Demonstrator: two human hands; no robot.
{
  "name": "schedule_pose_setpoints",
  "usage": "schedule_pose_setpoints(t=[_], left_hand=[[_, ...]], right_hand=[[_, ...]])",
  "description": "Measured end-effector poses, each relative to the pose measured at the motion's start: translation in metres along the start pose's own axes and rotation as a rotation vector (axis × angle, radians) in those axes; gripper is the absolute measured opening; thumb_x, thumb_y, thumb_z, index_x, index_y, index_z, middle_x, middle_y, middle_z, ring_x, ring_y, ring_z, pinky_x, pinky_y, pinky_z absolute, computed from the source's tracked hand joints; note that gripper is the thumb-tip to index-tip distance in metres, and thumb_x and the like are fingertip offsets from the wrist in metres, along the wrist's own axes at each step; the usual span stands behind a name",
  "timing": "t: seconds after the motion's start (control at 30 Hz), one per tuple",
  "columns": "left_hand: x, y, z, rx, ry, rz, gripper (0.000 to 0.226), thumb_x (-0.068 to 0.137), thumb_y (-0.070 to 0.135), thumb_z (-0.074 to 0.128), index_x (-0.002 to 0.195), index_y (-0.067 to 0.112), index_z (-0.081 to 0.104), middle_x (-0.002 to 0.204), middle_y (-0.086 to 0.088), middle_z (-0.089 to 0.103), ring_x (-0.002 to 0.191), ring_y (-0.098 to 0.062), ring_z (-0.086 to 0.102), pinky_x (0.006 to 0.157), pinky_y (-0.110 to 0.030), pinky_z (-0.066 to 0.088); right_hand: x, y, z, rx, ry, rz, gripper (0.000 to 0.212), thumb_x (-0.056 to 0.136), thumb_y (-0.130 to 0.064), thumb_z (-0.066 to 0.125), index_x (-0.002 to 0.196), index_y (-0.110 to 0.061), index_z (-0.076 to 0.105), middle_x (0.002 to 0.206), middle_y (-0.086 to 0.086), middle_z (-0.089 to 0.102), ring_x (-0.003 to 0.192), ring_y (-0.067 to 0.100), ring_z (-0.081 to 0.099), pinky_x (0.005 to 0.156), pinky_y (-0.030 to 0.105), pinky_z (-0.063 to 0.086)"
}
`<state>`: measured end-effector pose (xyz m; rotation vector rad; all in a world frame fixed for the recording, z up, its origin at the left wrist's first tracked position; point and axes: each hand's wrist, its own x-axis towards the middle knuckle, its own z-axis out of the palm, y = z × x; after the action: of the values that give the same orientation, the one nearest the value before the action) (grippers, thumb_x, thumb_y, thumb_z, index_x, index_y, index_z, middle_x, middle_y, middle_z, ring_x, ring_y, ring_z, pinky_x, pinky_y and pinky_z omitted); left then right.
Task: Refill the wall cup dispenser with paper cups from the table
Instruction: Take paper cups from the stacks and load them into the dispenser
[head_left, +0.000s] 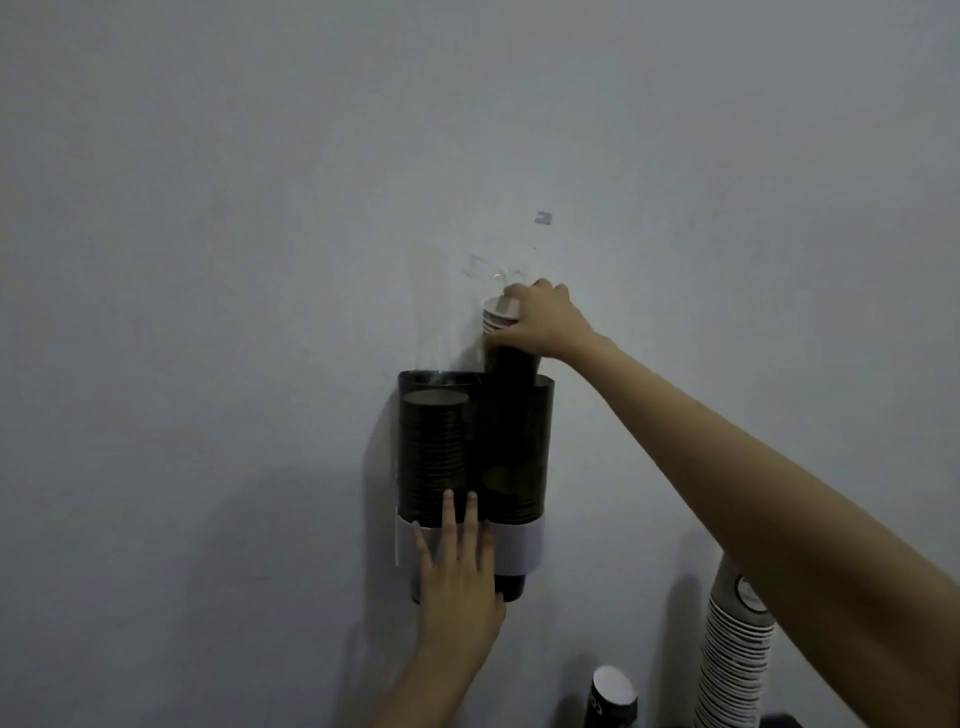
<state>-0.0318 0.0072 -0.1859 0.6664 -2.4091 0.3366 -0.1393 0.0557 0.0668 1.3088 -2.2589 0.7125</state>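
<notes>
My right hand (540, 319) is holding a stack of paper cups (506, 338) near its top, with my fingers and thumb wrapped around it. The stack is going down into the right tube of the cup dispenser (519, 441) on the wall (260, 208), and its top is sticking out above the tube at 12 o'clock. My left hand (460, 577) is lying flat on the front of the dispenser at 6 o'clock, with its fingers spread and pointing up. It is holding nothing. Two fingertips are touching the dark tubes, and the palm is covering part of the white band (519, 543) at the bottom. The left tube is showing a stack of dark cups (434, 452) inside. At 4 o'clock from the dispenser, a tall stack of cups (735, 660) is standing near the wall. At 5 o'clock, one dark cup (613, 696) is standing alone, with its white inside showing
</notes>
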Motion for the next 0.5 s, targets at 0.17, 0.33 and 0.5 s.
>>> schedule_pose_setpoints(t=[0.17, 0.33, 0.5], left_hand=[[-0.001, -0.004, 0.002, 0.037, 0.01, 0.011, 0.086, 0.03, 0.042, 0.086, 0.108, 0.01, 0.069, 0.129, -0.015, 0.059, 0.127, -0.035, 0.032, 0.098, -0.056, 0.02], [-0.001, 0.0, 0.006, 0.054, 0.021, 0.004, 0.088, 0.029, 0.036, 0.087, 0.108, 0.004, 0.068, 0.13, -0.02, 0.057, 0.127, -0.038, 0.031, 0.097, -0.057, 0.02], [-0.002, 0.003, 0.007, 0.068, 0.06, -0.004, 0.089, 0.03, 0.038, 0.087, 0.109, 0.003, 0.067, 0.13, -0.021, 0.055, 0.127, -0.039, 0.031, 0.1, -0.057, 0.02]], right_hand=[[-0.001, 0.016, 0.035, -0.093, -0.279, -0.008, 0.061, 0.084, -0.058, 0.048, 0.126, -0.014, 0.054, 0.133, 0.016, 0.053, 0.127, 0.035, 0.04, 0.105, 0.04, 0.025], [-0.013, 0.021, 0.041, -0.109, -0.415, 0.03, 0.059, 0.093, -0.056, 0.019, 0.14, -0.026, 0.038, 0.151, 0.02, 0.026, 0.14, 0.035, 0.013, 0.114, 0.044, 0.009], [-0.01, 0.025, 0.051, -0.059, -0.41, 0.043, 0.068, 0.091, -0.061, 0.016, 0.14, -0.019, 0.038, 0.152, 0.017, 0.026, 0.14, 0.035, 0.017, 0.115, 0.045, 0.017]])
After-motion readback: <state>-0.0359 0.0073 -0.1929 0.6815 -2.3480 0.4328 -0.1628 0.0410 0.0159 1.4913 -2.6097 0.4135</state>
